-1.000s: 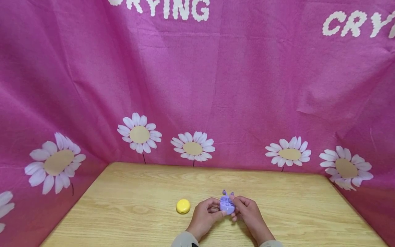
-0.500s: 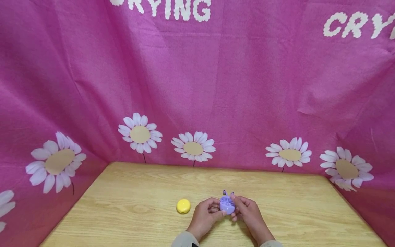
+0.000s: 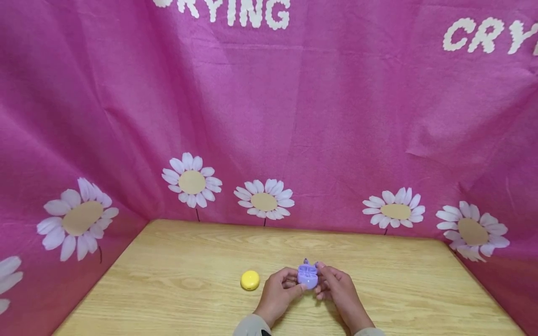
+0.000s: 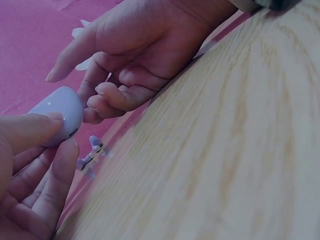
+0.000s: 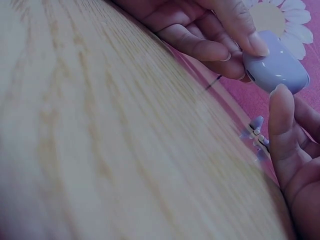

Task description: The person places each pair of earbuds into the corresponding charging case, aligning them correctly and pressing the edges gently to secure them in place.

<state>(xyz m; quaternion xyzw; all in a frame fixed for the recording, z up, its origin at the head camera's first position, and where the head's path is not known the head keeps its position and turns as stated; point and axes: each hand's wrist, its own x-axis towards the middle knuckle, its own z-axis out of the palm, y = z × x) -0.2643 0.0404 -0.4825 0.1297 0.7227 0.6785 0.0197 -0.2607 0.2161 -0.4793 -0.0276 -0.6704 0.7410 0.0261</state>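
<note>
A glossy purple earbud case (image 3: 308,281), its lid raised and slots showing, is held by my left hand (image 3: 278,293) in the head view. The left thumb presses the case's front in the left wrist view, with fingers behind. My right hand (image 3: 342,293) is at the case's right side, loosely bent fingers beside it and holding nothing. In the right wrist view, a right fingertip (image 5: 282,97) overlaps the case's lower edge. Just beyond the case, two small purple earbuds (image 5: 256,122) lie on the wooden table (image 3: 189,261).
A round yellow case (image 3: 250,280) sits on the table to the left of my left hand. Behind the table and along both sides hangs a pink cloth (image 3: 328,116) printed with white daisies and lettering.
The right fingers have drawn back from the case's right edge, where they overlapped it before. The case has shifted slightly left in the left hand, and its slots show more fully.
</note>
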